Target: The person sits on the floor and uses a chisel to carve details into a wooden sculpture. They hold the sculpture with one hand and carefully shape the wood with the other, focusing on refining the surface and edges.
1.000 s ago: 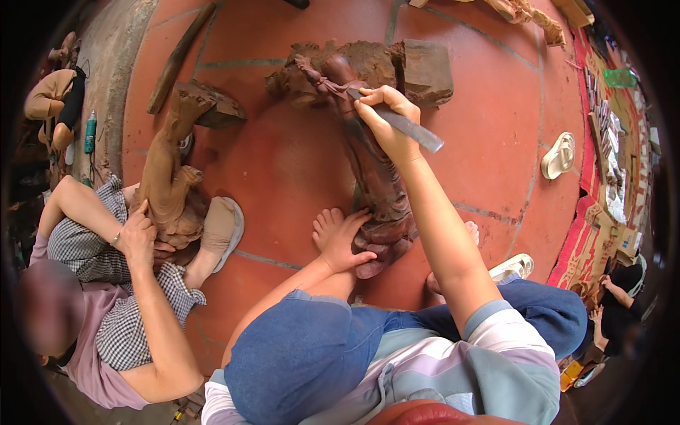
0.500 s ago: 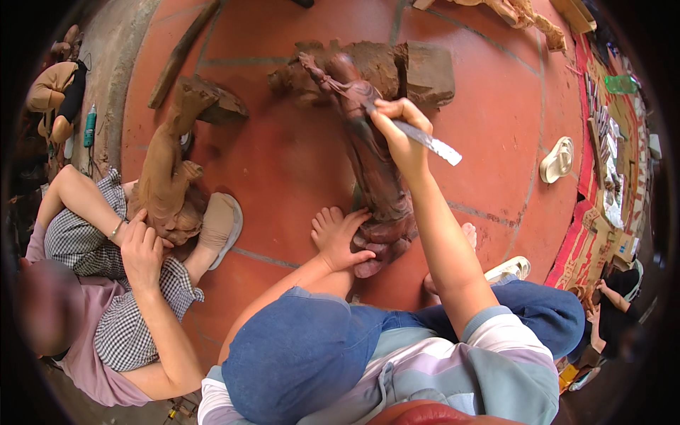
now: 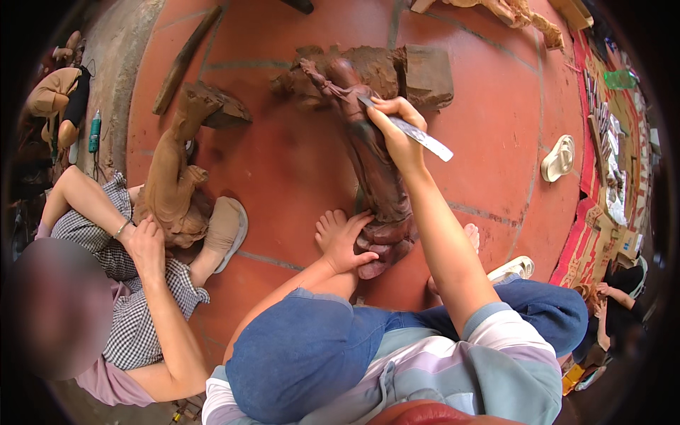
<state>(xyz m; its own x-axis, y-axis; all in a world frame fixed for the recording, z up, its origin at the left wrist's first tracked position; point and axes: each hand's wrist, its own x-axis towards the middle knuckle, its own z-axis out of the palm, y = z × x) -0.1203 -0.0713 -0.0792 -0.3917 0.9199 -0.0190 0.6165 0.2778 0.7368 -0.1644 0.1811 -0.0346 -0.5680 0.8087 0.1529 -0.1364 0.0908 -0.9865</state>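
Observation:
A dark reddish-brown carved wooden statue (image 3: 379, 170) of a robed figure with a raised arm leans away from me. Its head end lies against a rough wood block (image 3: 428, 76), its rounded base near my feet. My left hand (image 3: 346, 244) grips that base from the left, thumb and fingers apart around it. My right hand (image 3: 400, 131) pinches a flat grey blade-like tool (image 3: 428, 142); its front tip meets the statue's upper body and its pale end sticks out to the right. The tool's exact kind cannot be made out.
At left a co-worker's hand (image 3: 147, 244) is by a lighter wood carving (image 3: 166, 170). A wooden stick (image 3: 185, 60) lies behind it. A sandal (image 3: 558, 159) is on the red tiles at right, near a patterned mat (image 3: 575, 244) with several tools. Another carving (image 3: 513, 10) lies at the far edge.
My right hand and the tool have shifted slightly, the tool's pale end moving left and up. My left hand stays on the base. The co-worker's hand has moved a little.

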